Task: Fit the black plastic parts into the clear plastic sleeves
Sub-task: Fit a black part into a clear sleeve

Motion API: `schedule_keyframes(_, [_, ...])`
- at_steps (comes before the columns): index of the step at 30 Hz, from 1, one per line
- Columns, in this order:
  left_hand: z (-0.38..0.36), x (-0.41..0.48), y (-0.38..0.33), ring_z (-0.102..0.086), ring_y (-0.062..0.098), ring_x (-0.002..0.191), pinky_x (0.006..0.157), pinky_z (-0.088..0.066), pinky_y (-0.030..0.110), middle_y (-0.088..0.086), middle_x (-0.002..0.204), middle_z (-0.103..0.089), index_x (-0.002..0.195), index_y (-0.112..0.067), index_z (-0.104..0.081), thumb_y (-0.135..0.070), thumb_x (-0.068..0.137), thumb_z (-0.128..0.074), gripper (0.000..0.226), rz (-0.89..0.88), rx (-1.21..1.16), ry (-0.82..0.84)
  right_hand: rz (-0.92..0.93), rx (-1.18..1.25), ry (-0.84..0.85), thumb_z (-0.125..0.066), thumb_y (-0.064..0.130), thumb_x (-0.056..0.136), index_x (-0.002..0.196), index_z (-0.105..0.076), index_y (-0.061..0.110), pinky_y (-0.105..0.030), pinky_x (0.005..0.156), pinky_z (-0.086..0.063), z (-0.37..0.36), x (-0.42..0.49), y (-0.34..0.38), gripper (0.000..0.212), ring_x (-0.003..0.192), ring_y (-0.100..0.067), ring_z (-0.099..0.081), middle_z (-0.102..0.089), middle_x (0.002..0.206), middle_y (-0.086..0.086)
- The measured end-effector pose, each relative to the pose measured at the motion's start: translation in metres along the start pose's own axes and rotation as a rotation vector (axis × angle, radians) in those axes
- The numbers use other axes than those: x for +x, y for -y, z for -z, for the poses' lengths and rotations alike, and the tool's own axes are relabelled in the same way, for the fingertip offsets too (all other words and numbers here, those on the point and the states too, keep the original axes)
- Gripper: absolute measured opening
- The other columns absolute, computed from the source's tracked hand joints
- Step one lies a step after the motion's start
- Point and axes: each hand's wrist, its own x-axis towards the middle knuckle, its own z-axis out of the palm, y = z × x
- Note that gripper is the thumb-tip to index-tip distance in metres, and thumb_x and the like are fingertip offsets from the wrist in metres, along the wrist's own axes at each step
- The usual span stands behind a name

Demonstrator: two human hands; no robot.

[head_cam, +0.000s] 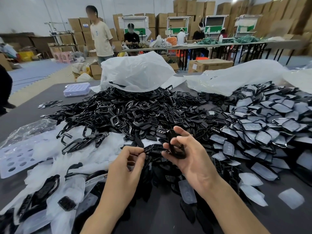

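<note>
We see two bare hands nearest us, over the worktop (20,119). Left hand (128,160): grip pinched, thumb and fingertips clamped on one end of one slotted black part (152,148), held roughly level. Right hand (189,156): palm up, grip curled round one black frame part (177,152), forefinger sticking up free. The two parts meet between the hands; we cannot tell if they are joined. Neither is in a sleeve yet.

Left of the hands is a heap of loose clear sleeves (94,154), too many to count, with several black frames lying on them. One lilac holed tray (11,159) sits at the left edge. Right of the hands is a heap of sleeved parts (263,127), dozens, uncounted.

Beyond the hands we have the big heap of bare black parts (135,110), uncountable. Behind it are two crumpled white plastic bags, centre (135,73) and right (236,76). A second lilac tray (76,88) sits far left, with a small spread of flat discs (49,103) in front of it.

Far back: one standing person (101,38), at least three seated at long tables (236,43), and cardboard boxes (190,7) stacked along the wall.
</note>
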Motion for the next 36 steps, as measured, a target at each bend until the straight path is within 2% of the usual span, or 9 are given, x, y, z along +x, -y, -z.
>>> schedule_keyframes(4, [-0.001,-0.001,-0.006,-0.063,0.006,0.076,0.065,-0.045,0.01,-0.016,0.088,-0.067,0.097,-0.046,-0.063,-0.024,0.093,-0.067,0.023,0.027,-0.049,0.013,-0.019,-0.078,-0.01,-0.05,0.012,0.102,0.123,-0.062,0.012,-0.026,0.064,-0.057,-0.002,0.001,-0.004,0.024,0.077,-0.018,-0.07,-0.076,0.099,-0.01])
schedule_keyframes(7, [0.0,-0.001,-0.008,-0.06,0.002,0.069,0.061,-0.044,0.01,-0.015,0.082,-0.067,0.094,-0.044,-0.066,-0.027,0.094,-0.065,0.016,0.026,-0.091,-0.004,-0.015,-0.217,-0.016,-0.039,0.019,0.109,0.119,-0.066,0.01,-0.024,0.064,-0.055,-0.002,0.002,-0.01,0.03,0.074,-0.016,-0.069,-0.077,0.099,-0.011])
schedule_keyframes(12, [0.0,0.001,-0.009,-0.062,0.002,0.076,0.068,-0.048,0.013,-0.013,0.084,-0.067,0.093,-0.042,-0.065,-0.019,0.094,-0.066,0.022,0.042,-0.155,-0.008,-0.03,-0.36,0.008,-0.044,0.028,0.107,0.104,-0.079,0.022,-0.022,0.067,-0.053,-0.003,0.002,-0.021,0.036,0.075,-0.014,-0.068,-0.07,0.092,-0.001])
schedule_keyframes(16, [-0.002,0.001,-0.011,-0.067,0.006,0.084,0.074,-0.05,0.014,-0.007,0.09,-0.072,0.095,-0.034,-0.07,-0.017,0.094,-0.066,0.017,0.075,-0.203,-0.009,-0.053,-0.363,0.097,-0.051,0.041,0.096,0.109,-0.078,0.024,-0.024,0.074,-0.053,-0.008,-0.001,-0.025,0.034,0.081,-0.014,-0.066,-0.067,0.091,0.002])
schedule_keyframes(21, [-0.001,0.001,-0.014,-0.059,0.001,0.063,0.055,-0.048,0.021,-0.012,0.075,-0.068,0.093,-0.028,-0.072,-0.018,0.093,-0.067,0.011,0.104,-0.247,-0.02,-0.065,-0.338,0.173,-0.051,0.038,0.097,0.119,-0.074,0.018,-0.025,0.08,-0.055,-0.013,-0.006,-0.028,0.038,0.086,-0.014,-0.066,-0.073,0.102,-0.001])
schedule_keyframes(25, [-0.002,0.0,-0.017,-0.057,0.008,0.056,0.046,-0.047,0.019,-0.006,0.069,-0.066,0.091,-0.025,-0.07,-0.016,0.093,-0.066,0.01,0.107,-0.316,0.039,-0.08,-0.3,0.207,-0.05,0.035,0.098,0.122,-0.072,0.016,-0.026,0.083,-0.055,-0.015,-0.007,-0.027,0.037,0.087,-0.015,-0.066,-0.073,0.108,-0.004])
schedule_keyframes(30, [0.002,0.003,-0.018,-0.061,0.004,0.064,0.062,-0.049,0.015,-0.007,0.069,-0.065,0.091,-0.037,-0.068,-0.009,0.096,-0.062,0.029,0.091,-0.371,0.145,-0.082,-0.299,0.249,-0.056,0.04,0.096,0.126,-0.07,0.014,-0.026,0.084,-0.055,-0.015,-0.008,-0.022,0.042,0.09,-0.014,-0.069,-0.074,0.111,-0.006])
schedule_keyframes(34, [0.001,0.002,-0.017,-0.067,0.002,0.072,0.069,-0.05,0.013,-0.012,0.082,-0.071,0.1,-0.048,-0.068,-0.011,0.097,-0.061,0.037,-0.019,-0.184,0.135,-0.049,-0.394,0.267,-0.053,0.03,0.1,0.12,-0.075,0.025,-0.026,0.088,-0.056,-0.015,-0.01,-0.021,0.03,0.096,-0.017,-0.069,-0.075,0.114,-0.005])
schedule_keyframes(36, [0.001,0.001,-0.017,-0.069,0.006,0.079,0.073,-0.053,0.017,-0.013,0.088,-0.071,0.103,-0.049,-0.067,-0.014,0.098,-0.06,0.036,-0.044,-0.107,0.133,-0.026,-0.441,0.263,-0.053,0.026,0.101,0.115,-0.077,0.031,-0.026,0.087,-0.057,-0.015,-0.011,-0.019,0.028,0.096,-0.017,-0.07,-0.076,0.112,-0.004])
